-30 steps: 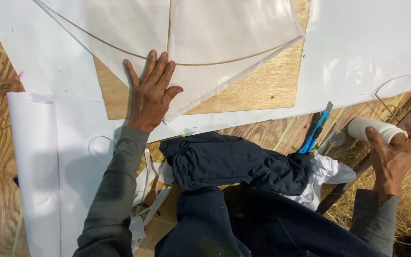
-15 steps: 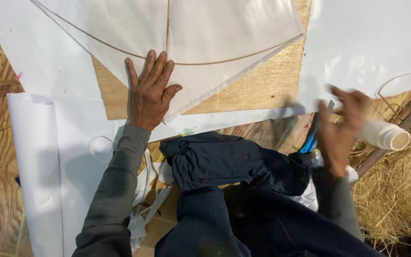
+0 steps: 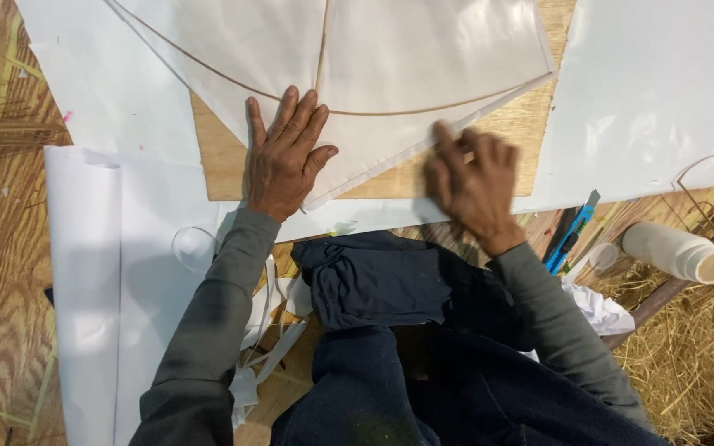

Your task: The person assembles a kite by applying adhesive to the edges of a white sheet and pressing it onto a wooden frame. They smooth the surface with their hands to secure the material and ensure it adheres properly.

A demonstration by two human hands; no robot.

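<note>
The left hand lies flat at the centre of the frame, palm down, its fingers straight and slightly spread, pressing the lower edge of a translucent white kite sheet. That sheet fills the upper middle of the frame, thin and faintly glossy, with a slim curved bow stick sweeping across it and a straight spine stick running up from between the hands. The right hand, blurred, rests just right of centre on the sheet's folded lower edge, where the sheet meets the plywood board; its fingers are loosely curled and not clamped on anything. The board is pale, rough-grained and square-cornered, and lies under the sheet.

Smooth white paper with a rolled edge covers the lower left. At the right of the frame lie a blue utility knife, a cream cardboard tube and dry straw. Dark blue trousers fill the lower middle of the frame.
</note>
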